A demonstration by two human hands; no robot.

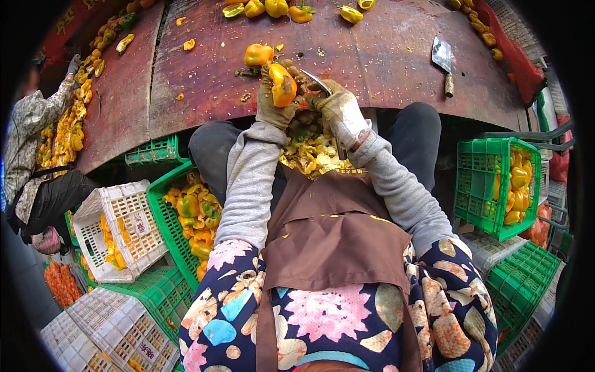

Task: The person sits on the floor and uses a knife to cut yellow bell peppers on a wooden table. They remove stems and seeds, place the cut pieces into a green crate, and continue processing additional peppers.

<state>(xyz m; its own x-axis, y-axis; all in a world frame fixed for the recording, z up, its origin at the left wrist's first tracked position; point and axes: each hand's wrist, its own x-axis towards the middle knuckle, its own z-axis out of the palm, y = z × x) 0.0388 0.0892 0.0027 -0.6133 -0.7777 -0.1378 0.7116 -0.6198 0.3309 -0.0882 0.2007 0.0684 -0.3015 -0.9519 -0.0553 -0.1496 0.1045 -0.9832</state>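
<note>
My left hand (275, 100), in a soiled work glove, is closed around an orange bell pepper (282, 85) with a brownish patch on its side. Just right of it, my right hand (338, 106), also gloved, grips a knife (316, 82) with a curved metal blade; its handle end shows below the palm. Another orange bell pepper (258, 55) rests on the table beyond my left hand, beside a green stem piece. Beneath both hands, pepper scraps and cores (309, 151) are heaped between my knees.
The reddish wooden table (209, 88) holds yellow peppers (276, 7) at its far side and a cleaver (441, 56) to the right. Green crates (479, 186) and white crates (139, 223) flank me, several with peppers. Another person (39, 116) works at far left.
</note>
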